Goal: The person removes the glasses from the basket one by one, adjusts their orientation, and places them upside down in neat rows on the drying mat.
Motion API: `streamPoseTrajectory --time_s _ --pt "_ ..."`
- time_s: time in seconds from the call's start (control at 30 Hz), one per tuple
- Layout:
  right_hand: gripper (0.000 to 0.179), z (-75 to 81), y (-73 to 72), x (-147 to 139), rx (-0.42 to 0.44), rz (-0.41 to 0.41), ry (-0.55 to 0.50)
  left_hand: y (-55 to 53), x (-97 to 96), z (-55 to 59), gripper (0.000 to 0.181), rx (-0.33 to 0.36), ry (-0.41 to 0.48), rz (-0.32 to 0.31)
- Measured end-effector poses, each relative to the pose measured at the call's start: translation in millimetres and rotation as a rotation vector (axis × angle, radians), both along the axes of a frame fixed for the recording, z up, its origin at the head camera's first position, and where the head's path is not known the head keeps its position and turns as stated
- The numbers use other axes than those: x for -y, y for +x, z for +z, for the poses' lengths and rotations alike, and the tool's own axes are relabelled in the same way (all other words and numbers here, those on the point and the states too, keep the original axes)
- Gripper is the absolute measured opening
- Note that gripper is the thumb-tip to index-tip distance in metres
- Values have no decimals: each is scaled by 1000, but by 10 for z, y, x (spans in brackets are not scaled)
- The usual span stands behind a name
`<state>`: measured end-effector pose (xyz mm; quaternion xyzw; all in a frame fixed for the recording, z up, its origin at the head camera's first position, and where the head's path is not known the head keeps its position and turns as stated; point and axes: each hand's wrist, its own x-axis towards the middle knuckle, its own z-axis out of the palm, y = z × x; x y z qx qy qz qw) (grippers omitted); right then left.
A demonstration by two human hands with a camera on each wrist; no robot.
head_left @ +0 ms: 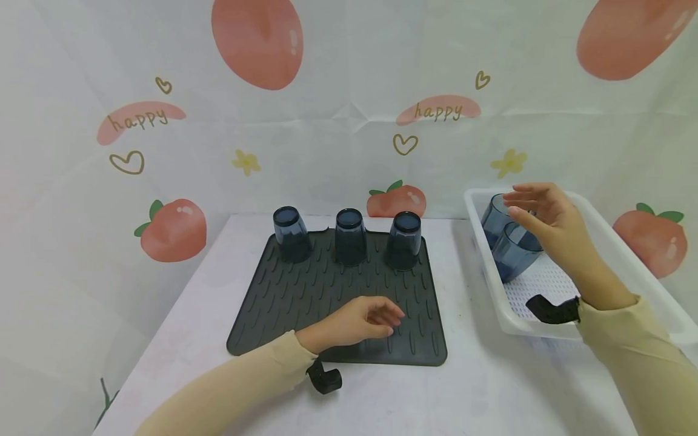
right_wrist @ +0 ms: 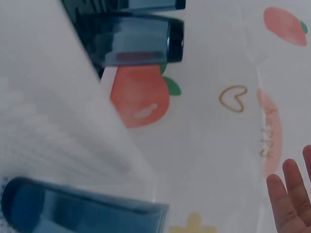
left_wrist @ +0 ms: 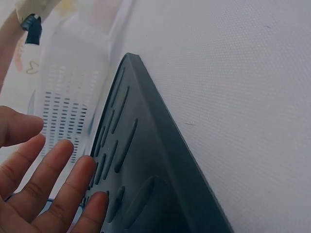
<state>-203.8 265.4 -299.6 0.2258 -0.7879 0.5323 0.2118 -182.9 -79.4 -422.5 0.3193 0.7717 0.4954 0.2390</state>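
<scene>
My right hand (head_left: 545,215) hovers at the white plastic basket (head_left: 627,242), fingers loosely bent and holding nothing. Beneath and left of it, two blue glasses stand in the basket: a nearer glass (head_left: 512,257) and a farther glass (head_left: 492,212), partly hidden. Over the front of the dark ribbed drying mat (head_left: 305,303) is my left hand (head_left: 357,321), relaxed and holding nothing. Along the mat's back edge three blue glasses sit upside down: a left glass (head_left: 292,236), a middle glass (head_left: 350,237) and a right glass (head_left: 404,241).
The white table (head_left: 463,393) carries the mat in its middle and the basket at the right. Behind them hangs a white cloth (head_left: 338,139) printed with peaches, hearts and flowers. A black wrist camera (head_left: 324,378) juts out below the left sleeve, another (head_left: 551,309) beside the right.
</scene>
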Motion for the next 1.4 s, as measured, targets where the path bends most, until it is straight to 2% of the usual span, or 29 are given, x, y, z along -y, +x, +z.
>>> streamPoseTrajectory --time_s 0.07,0.17,0.47,0.57,0.73,0.87,1.0,1.4 --pt "39 -19 -46 -57 1 -3 -23 -2 1 -4 30 -3 5 -4" --pt "38 -60 -108 -158 15 -40 -1 -4 4 -6 30 -11 12 -9" --pt "30 -161 -253 -407 183 -175 221 -2 -1 17 29 -4 -7 2" --pt "27 -174 -275 -477 233 -174 275 2 -8 32 29 -2 -14 6" --pt "49 -215 -334 -591 321 -196 396 9 -17 49 29 -1 -19 8" --pt "59 -275 -381 -668 403 -183 481 7 -23 53 29 -4 -18 5" --pt "64 -309 -400 -698 468 -159 518 5 -23 51 29 -9 -17 3" --pt "73 -335 -406 -703 520 -122 549 -20 -18 2 28 1 -13 6"
